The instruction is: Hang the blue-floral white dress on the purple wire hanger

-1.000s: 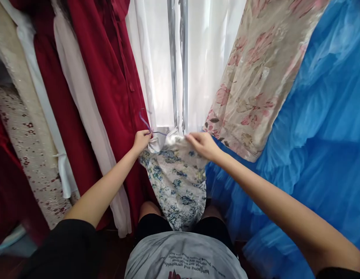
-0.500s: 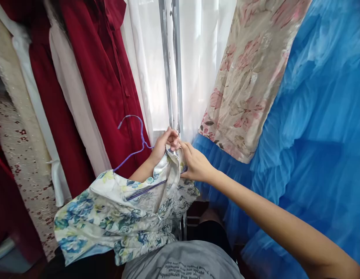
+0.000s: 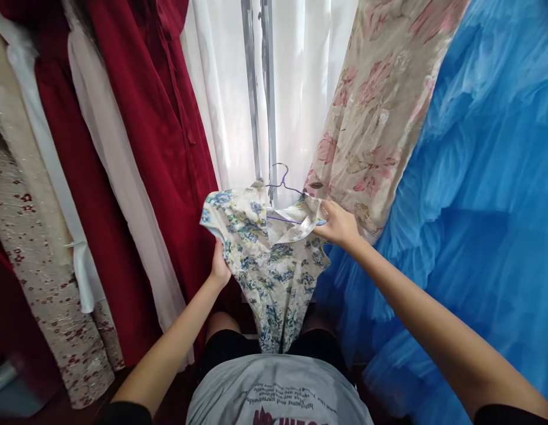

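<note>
A white floral dress (image 3: 256,254) with blue and green flowers hangs in front of my body on a thin purple hanger (image 3: 283,177). The hanger's hook sticks up above the neckline, and its lower bar shows inside the neck opening. My left hand (image 3: 220,265) grips the side of the dress below the left sleeve, its fingers mostly behind the cloth. At the other shoulder, my right hand (image 3: 340,223) pinches the fabric near the hanger's end. Between my legs the lower part of the dress runs out of sight.
Dark red dresses (image 3: 154,147) and a sequined beige dress (image 3: 43,283) hang on the left. White curtains (image 3: 300,88) and grey metal poles (image 3: 252,88) stand ahead. A beige floral cloth (image 3: 366,130) and a ruffled blue tulle gown (image 3: 486,248) fill the right.
The dress has swung from the left to the centre and now faces forward. My left hand has left the neckline for the dress's side; my right hand has moved right with the shoulder.
</note>
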Demonstrator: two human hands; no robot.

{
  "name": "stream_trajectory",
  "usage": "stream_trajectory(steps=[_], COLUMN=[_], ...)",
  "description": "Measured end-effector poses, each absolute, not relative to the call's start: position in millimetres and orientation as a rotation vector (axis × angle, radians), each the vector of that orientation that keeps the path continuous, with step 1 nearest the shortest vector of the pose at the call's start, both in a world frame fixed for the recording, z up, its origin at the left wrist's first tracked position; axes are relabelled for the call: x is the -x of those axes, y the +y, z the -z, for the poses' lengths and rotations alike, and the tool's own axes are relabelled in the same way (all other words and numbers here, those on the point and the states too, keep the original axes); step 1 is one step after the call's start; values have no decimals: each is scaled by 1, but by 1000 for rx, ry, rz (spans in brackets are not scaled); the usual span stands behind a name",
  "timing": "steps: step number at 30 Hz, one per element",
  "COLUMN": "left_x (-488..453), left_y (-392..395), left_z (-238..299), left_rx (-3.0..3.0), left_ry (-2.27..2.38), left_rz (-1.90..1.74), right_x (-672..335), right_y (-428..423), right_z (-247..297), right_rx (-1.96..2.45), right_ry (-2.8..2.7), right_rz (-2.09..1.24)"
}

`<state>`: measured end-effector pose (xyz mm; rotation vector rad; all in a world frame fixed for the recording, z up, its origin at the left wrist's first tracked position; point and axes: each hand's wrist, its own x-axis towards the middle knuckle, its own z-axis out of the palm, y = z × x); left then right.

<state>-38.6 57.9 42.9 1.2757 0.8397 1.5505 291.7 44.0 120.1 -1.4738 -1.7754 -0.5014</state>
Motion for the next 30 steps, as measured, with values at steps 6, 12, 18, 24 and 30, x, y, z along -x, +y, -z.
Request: stream_trajectory(steps=[6, 12, 18, 24, 30], left_x=[68, 51, 37, 37, 33], left_y=[10, -16, -38, -62, -65], left_z=[39, 61, 85, 87, 80], left_rx=[-1239, -1186, -1013, -1123, -1180], left_ry=[1019, 1077, 1062, 1132, 1142], left_rz=[-1603, -1522, -1545, -1525, -1514], right_x=[-287, -297, -276, -184, -161], right_y=[27, 22, 7, -39, -28], right_z=[-126, -99, -15, 78, 60], right_rx=[1238, 1144, 1258, 1138, 897], right_ry=[-1962, -2007, -1182, -1111, -1394], right_rz=[451, 413, 252, -579, -1002])
